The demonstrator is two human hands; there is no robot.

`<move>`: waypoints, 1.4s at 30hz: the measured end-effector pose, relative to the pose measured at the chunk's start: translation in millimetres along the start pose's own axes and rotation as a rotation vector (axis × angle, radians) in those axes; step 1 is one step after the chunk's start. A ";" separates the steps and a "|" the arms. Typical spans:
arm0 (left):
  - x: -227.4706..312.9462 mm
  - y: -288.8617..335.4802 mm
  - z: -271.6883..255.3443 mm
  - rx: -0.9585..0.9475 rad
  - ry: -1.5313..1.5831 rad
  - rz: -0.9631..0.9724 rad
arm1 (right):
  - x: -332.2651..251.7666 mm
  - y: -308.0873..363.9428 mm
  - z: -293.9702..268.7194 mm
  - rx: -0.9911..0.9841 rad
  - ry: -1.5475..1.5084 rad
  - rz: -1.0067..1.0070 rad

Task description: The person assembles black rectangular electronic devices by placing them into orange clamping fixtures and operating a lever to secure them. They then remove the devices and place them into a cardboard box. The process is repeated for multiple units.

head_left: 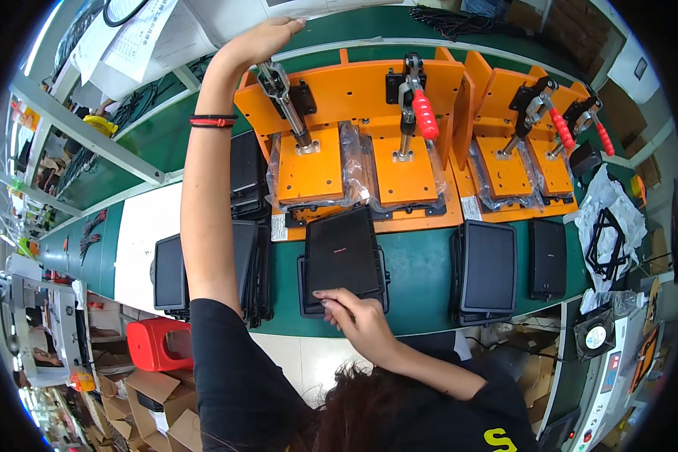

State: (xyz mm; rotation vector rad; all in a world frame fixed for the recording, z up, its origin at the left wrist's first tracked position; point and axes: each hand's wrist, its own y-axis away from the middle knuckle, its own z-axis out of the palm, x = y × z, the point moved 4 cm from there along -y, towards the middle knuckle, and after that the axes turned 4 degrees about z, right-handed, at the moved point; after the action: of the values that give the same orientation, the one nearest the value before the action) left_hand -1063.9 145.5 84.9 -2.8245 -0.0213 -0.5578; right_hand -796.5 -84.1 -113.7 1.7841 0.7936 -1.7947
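My left hand [258,44] reaches up to the top of the leftmost toggle clamp [282,94], its fingers closed over the lever end; the grip itself is hidden beneath the hand. The clamp's rod stands on an orange press plate [309,167], with clear plastic film around it. My right hand [360,322] pinches the near edge of a flat black rectangular panel [342,248]. This panel lies slightly turned over a black frame [385,275] on the green bench, its far end close to the orange fixture [346,94].
More toggle clamps with red handles [424,114] stand to the right. Stacked black panels lie at left [170,273] and right [488,267], with a black case [548,260] farther right. Black frames [606,245] rest on white plastic. A red stool [157,343] stands below the bench.
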 end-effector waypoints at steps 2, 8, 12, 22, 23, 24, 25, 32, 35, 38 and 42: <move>-5.8 -1.7 -0.2 -0.020 0.011 0.004 | 0.2 -4.9 8.4 -0.023 -0.039 -0.013; -4.7 -0.9 3.6 -0.022 0.071 -0.060 | 36.3 -88.4 19.0 0.140 -0.148 -0.005; -11.1 -9.3 2.1 -0.024 0.159 -0.020 | 88.7 -147.0 9.9 0.067 -0.290 0.150; -34.1 123.3 23.1 0.523 -0.298 -0.153 | 81.3 -142.8 4.4 -0.225 -0.492 0.535; -27.5 145.9 36.7 0.461 -0.313 -0.280 | 78.1 -141.5 3.0 -0.208 -0.466 0.443; -28.0 162.6 53.2 0.331 -0.359 -0.378 | 73.6 -140.6 0.3 -0.187 -0.434 0.347; -35.5 179.7 65.9 0.242 -0.373 -0.306 | 66.6 -141.2 1.0 -0.176 -0.403 0.249; -78.5 202.6 111.7 -0.032 0.343 -0.522 | 38.9 -99.6 -4.6 0.396 0.735 -0.262; -71.4 194.3 118.9 0.037 0.614 -0.498 | 57.5 -104.3 -4.9 0.401 0.933 -0.319; -89.1 195.0 123.0 0.063 0.669 -0.480 | 59.8 -104.8 -0.9 0.376 0.907 -0.355; -102.8 196.7 134.8 0.083 0.926 -0.545 | 56.5 -115.1 -1.3 0.319 0.368 -0.180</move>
State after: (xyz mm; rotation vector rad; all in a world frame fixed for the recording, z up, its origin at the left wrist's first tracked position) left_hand -1096.3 -6.1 -123.5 -2.1912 -0.6157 -1.8496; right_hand -877.6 2.4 -162.6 2.3654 0.8667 -1.8096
